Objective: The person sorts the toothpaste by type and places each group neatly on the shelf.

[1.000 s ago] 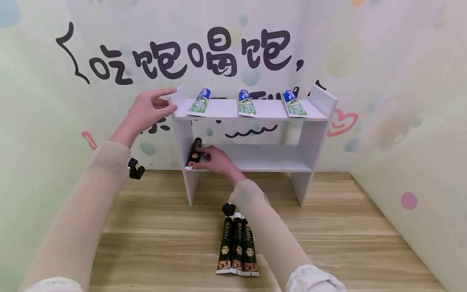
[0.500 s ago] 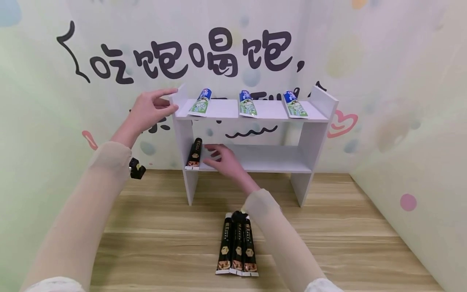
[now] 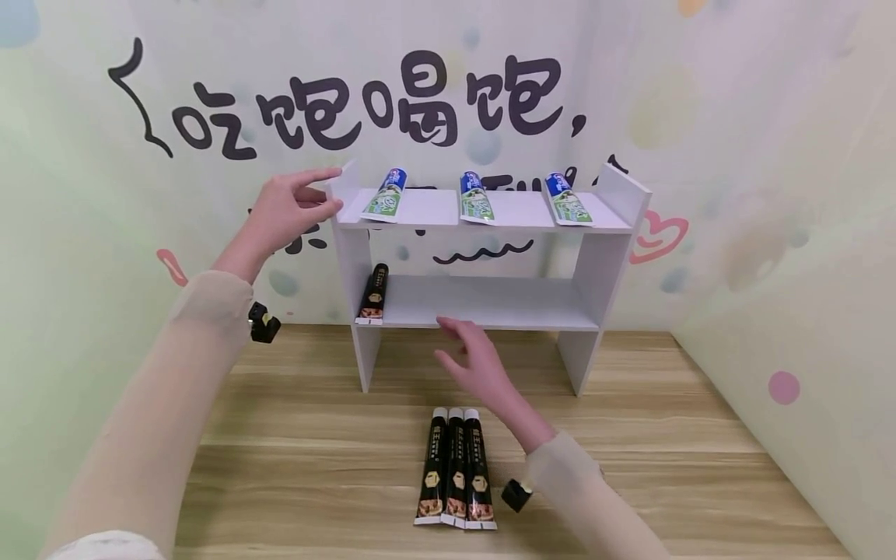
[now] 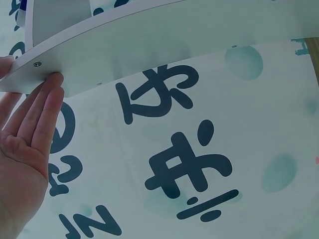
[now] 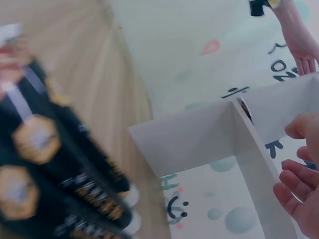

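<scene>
In the head view my left hand (image 3: 281,211) touches the outer left side panel of the white two-tier shelf (image 3: 483,299), near its top. The left wrist view shows its fingers (image 4: 47,107) nearly straight against that panel. My right hand (image 3: 483,369) hangs in front of the lower tier, fingers loosely bent and holding nothing. A black toothpaste tube (image 3: 374,292) lies at the left end of the lower tier, cap to the back. Below my right hand, three black toothpaste tubes (image 3: 456,467) lie side by side on the wooden table, caps toward the shelf.
Three blue-and-green toothpaste tubes (image 3: 476,198) lie spaced along the upper tier. The shelf stands on the wooden table (image 3: 301,451) close to a printed back wall (image 3: 483,39). Pale side walls (image 3: 791,327) bound the space on the left and right.
My right hand has let go of the black toothpaste tube on the lower tier and drawn back down and to the right. My left hand has stayed at the side panel.
</scene>
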### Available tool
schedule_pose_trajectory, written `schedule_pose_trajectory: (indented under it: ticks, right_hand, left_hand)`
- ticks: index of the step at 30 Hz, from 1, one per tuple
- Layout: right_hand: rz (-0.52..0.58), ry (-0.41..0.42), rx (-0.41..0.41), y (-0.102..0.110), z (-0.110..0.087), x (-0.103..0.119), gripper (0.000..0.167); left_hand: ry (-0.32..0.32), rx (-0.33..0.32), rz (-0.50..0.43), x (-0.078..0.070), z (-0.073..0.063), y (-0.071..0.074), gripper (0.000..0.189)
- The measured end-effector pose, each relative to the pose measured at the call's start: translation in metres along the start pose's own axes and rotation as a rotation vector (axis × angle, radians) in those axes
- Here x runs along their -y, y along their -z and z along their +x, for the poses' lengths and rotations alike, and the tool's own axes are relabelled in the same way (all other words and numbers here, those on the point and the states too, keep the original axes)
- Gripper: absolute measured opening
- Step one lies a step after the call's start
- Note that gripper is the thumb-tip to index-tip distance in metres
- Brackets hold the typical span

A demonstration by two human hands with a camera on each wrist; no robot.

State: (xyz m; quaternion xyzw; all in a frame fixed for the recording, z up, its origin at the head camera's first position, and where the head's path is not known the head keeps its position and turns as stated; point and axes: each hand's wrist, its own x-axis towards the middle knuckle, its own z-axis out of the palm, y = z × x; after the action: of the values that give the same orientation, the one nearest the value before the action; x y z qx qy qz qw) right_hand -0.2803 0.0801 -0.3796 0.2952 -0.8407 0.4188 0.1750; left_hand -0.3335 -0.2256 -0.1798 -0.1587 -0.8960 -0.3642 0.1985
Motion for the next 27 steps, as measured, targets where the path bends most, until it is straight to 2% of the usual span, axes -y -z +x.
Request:
schedule_pose_trajectory:
  ticks: [7, 15, 21, 27]
  right_hand:
    - [-0.06, -0.041, 0.064, 0.005, -0.037, 0.0, 0.06]
    - [-0.086, -0.111, 0.082, 0.004, -0.071, -0.003, 0.065]
    - [-0.05, -0.201, 0.123, 0.003, -0.091, -0.011, 0.068]
    - [-0.019, -0.245, 0.156, 0.003, -0.105, -0.021, 0.073]
  left_hand:
    - [0.008, -0.002, -0.015, -0.003, -0.002, 0.001, 0.054]
    - [0.001, -0.002, -0.011, -0.004, -0.001, -0.001, 0.054]
    - [-0.002, -0.003, -0.001, -0.001, -0.001, -0.002, 0.054]
    - [-0.003, -0.006, -0.009, -0.002, -0.001, -0.001, 0.054]
